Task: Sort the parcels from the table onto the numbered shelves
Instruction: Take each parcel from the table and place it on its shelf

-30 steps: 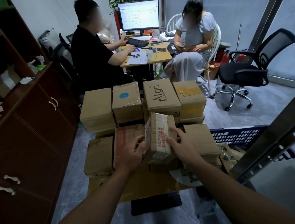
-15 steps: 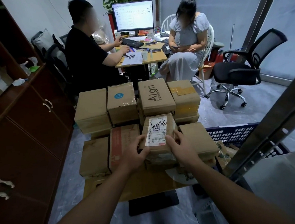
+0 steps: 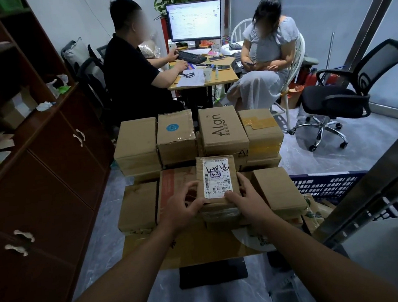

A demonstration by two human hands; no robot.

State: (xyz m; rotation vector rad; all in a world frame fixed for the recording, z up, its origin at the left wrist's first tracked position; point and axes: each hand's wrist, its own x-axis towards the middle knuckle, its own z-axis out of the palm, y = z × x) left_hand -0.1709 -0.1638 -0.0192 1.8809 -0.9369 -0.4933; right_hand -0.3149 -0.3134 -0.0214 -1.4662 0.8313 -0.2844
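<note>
1 labelled parcel (image 3: 217, 180) lies label-up on other boxes, in the middle of the row at the near edge of the bench (image 3: 212, 272). 2 hands hold it: the left hand (image 3: 183, 207) and right hand (image 3: 247, 199) each have fingers curled round 1 near corner, thumbs on top. 3 near-row boxes (image 3: 138, 205) flank it, and 4 far-row boxes (image 3: 222, 130) line the far edge. 1 second ago the parcel stood on edge with its label sideways; now the label faces up.
</note>
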